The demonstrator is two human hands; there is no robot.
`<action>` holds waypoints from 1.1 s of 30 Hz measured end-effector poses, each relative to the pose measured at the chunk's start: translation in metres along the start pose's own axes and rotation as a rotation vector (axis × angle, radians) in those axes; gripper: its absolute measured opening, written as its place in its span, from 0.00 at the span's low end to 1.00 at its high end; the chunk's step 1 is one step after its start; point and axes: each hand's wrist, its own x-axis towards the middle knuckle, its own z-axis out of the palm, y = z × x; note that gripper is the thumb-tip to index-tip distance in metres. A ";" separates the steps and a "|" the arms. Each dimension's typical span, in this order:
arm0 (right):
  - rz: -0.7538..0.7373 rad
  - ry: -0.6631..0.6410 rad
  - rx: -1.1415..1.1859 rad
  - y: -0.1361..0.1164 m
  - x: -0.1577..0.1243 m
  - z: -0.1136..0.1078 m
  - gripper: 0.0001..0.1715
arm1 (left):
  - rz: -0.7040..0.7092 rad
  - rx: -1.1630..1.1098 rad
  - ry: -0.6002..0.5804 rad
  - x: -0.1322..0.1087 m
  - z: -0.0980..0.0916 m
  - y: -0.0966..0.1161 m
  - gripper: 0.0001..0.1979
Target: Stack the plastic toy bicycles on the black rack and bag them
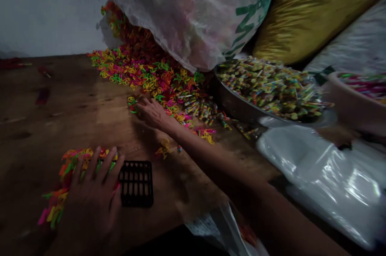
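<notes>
My left hand [96,195] lies flat with its fingers spread over a small heap of colourful plastic pieces [63,197]. Part of a black slotted plastic tray [136,203] sticks out to the right of this hand; the rest is hidden under it. At the near edge of a large pile of small bright plastic trinkets [144,73], my right hand [153,114] has its fingers curled downward. Yellow, green and orange trinkets show at its fingertips, which are partly hidden. A few loose yellow trinkets [163,149] lie between the hands on the wooden table [105,121].
A white sack [187,15] with green print spills trinkets at the back. To the right are a metal basin [241,105] of wrapped candy-like sticks, a pale tub [343,101] and clear plastic bags [319,171]. A yellow sack [313,11] leans behind.
</notes>
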 end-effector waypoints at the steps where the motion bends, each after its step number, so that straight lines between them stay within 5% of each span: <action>1: 0.004 -0.044 -0.038 -0.005 -0.016 -0.004 0.26 | -0.018 -0.023 -0.008 0.000 -0.001 0.002 0.37; 5: -0.028 -0.197 -0.100 -0.011 -0.056 -0.035 0.34 | -0.073 -0.069 -0.051 0.004 -0.007 0.008 0.29; 9: 0.085 -0.128 -0.114 0.009 -0.041 -0.057 0.28 | -0.090 -0.082 -0.067 0.008 -0.012 0.012 0.27; 15: -0.021 -0.113 -0.047 0.022 -0.007 -0.022 0.17 | -0.082 -0.035 -0.073 0.009 -0.015 0.013 0.28; 22: -0.074 -0.062 0.059 0.037 -0.008 0.000 0.14 | -0.021 0.055 -0.074 0.009 -0.014 0.009 0.30; 25: 0.002 0.008 0.055 0.048 -0.021 -0.003 0.15 | -0.007 0.060 -0.062 0.009 -0.012 0.008 0.32; 30: 0.330 0.274 0.020 0.051 -0.041 -0.009 0.16 | -0.007 0.045 -0.033 0.005 -0.005 0.002 0.37; 33: 0.362 0.419 0.007 0.050 -0.047 -0.016 0.13 | 0.014 0.045 -0.026 0.002 0.001 -0.004 0.40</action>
